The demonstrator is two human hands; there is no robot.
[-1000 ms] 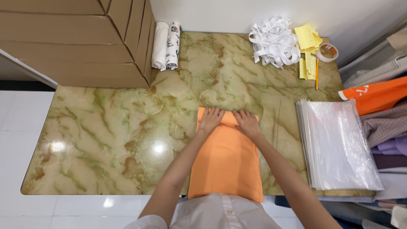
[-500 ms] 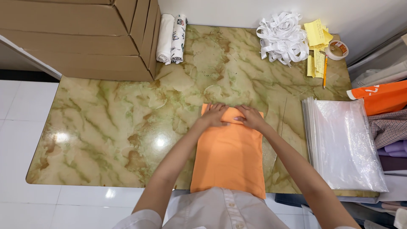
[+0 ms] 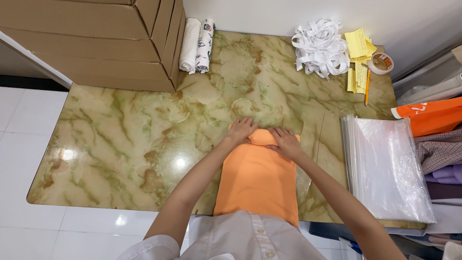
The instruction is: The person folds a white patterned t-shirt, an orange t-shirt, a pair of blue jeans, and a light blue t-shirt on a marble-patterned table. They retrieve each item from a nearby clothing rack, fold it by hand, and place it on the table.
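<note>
An orange folded garment point(image 3: 257, 180) lies on the green-brown marble table point(image 3: 144, 139), reaching from mid-table to the near edge. My left hand point(image 3: 240, 130) rests flat on its far left corner, fingers spread. My right hand point(image 3: 285, 142) presses on the far edge of the cloth, next to the left hand. Both hands lie on top of the fabric; neither lifts it.
A stack of clear plastic bags point(image 3: 385, 166) lies at the right. Cardboard boxes point(image 3: 96, 38) fill the far left, with rolled white cloths point(image 3: 196, 45) beside them. White straps point(image 3: 320, 48), yellow notes point(image 3: 358, 53), a pencil point(image 3: 367, 86) and a tape roll point(image 3: 382, 62) sit at the back right. Folded clothes point(image 3: 433, 120) lie off the right edge.
Both hands stay on the far edge of the orange garment, shifting slightly closer together. The camera view has drifted a little.
</note>
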